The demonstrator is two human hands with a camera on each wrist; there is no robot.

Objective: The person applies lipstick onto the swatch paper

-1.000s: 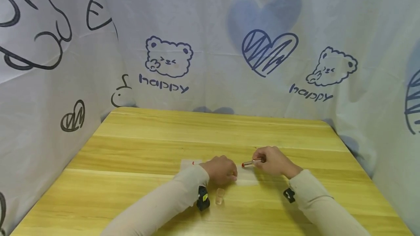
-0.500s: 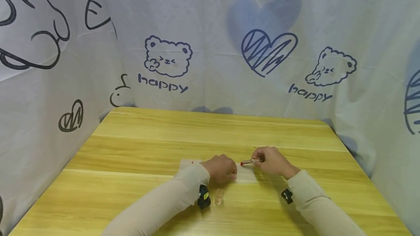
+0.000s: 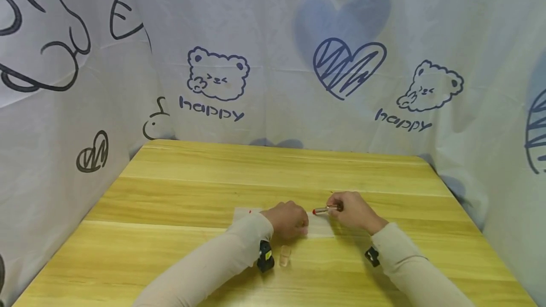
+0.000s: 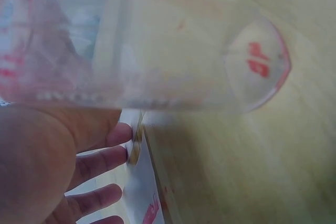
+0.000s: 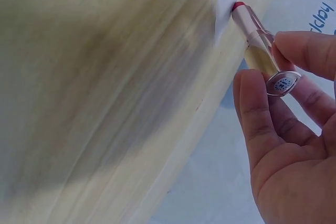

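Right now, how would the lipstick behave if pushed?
The lipstick likely smears when pressed: its exposed red tip matches red marks on the paper. Its shiny barrel could be slippery. Its oval-looking base might resist rolling.

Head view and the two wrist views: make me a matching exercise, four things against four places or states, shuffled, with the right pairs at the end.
Things
1. lipstick
2. clear cap
3. pale paper
4. hanging sheet

Places or states
A. partly hidden beneath the left hand
B. marked with bears
C. held in the right hand, red tip showing
D. on the table, nearer the person than item 3

Pairs: 1-C, 2-D, 3-A, 4-B
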